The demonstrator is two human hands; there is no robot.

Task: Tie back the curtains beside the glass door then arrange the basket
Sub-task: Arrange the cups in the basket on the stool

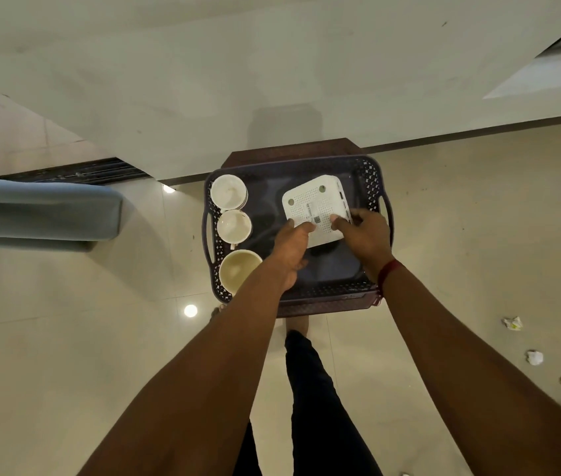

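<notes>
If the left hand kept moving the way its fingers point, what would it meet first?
The white box the left hand now grips; beyond that, probably the basket's far wall, depth unclear.

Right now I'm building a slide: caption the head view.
Left hand and right hand hold a white device inside the basket beside three cups.

A room in a home.
Shiny floor tiles [66, 338], a soft blue sofa [31, 214] near the white wall [203, 80], and cups [233, 226] in a basket [368, 173].
</notes>
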